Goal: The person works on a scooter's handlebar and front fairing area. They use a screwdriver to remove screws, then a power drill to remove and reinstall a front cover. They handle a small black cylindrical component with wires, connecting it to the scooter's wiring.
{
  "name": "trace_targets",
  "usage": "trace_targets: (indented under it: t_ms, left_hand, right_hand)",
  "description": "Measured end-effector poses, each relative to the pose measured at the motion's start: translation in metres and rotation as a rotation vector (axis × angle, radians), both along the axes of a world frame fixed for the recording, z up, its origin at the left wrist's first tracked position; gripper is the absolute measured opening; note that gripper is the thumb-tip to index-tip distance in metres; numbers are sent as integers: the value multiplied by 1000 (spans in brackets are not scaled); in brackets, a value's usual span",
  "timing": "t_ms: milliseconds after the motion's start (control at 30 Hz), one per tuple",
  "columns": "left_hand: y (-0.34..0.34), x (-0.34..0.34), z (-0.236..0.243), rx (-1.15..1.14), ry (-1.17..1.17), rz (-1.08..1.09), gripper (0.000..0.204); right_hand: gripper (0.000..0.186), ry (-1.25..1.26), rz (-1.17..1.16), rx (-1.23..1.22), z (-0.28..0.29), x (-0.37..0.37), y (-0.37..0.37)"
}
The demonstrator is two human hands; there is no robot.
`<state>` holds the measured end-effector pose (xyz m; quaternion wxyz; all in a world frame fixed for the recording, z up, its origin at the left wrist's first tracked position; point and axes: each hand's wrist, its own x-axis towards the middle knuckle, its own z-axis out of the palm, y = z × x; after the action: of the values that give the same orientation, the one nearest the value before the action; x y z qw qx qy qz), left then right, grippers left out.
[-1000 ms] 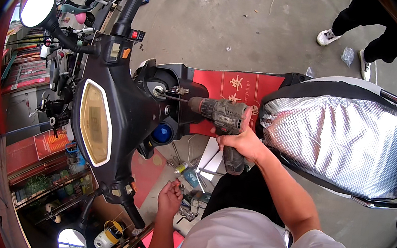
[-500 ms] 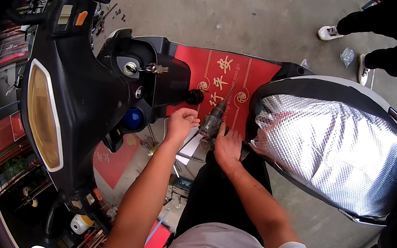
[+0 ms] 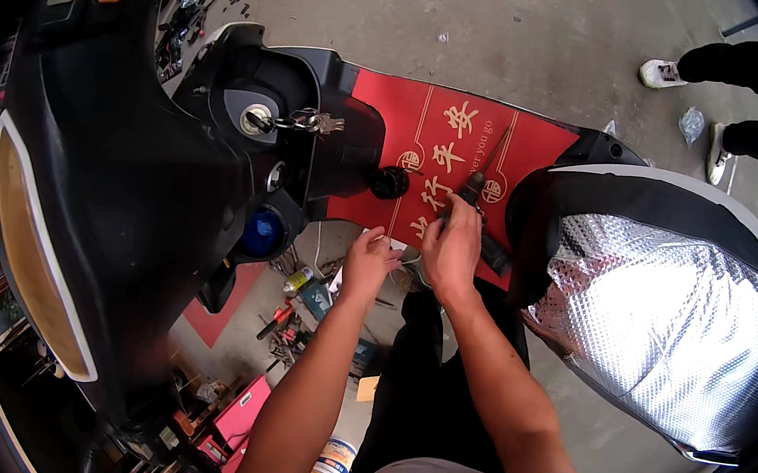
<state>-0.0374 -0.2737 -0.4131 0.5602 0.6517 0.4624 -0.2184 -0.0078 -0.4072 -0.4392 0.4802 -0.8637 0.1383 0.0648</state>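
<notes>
Head view: the drill [image 3: 472, 189] lay along the seat side of the red mat [image 3: 396, 105], its body by the near corner and its bit toward the far edge; a second earlier the right hand [image 3: 454, 246] had held it raised, bit at the ignition lock [image 3: 256, 119], and half a second earlier it lay midway along the near edge. The right hand's fingers bent together over the drill; whether they gripped could not be told. The left hand [image 3: 371, 262] hung loosely curled, fingertips apart, at the near edge.
</notes>
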Motion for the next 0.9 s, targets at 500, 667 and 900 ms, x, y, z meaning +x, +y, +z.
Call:
trace_targets:
  t_ms: [500, 667, 900]
  left_hand:
    - [110, -514, 115, -40, 417, 304, 29]
    - [86, -566, 84, 241, 420, -521, 40]
    - [33, -412, 184, -55, 244, 787, 10]
  right_hand:
    - [27, 67, 158, 390, 191, 219, 128]
    - [27, 17, 232, 372, 161, 225, 131]
    - [31, 183, 207, 1050, 172, 251, 133]
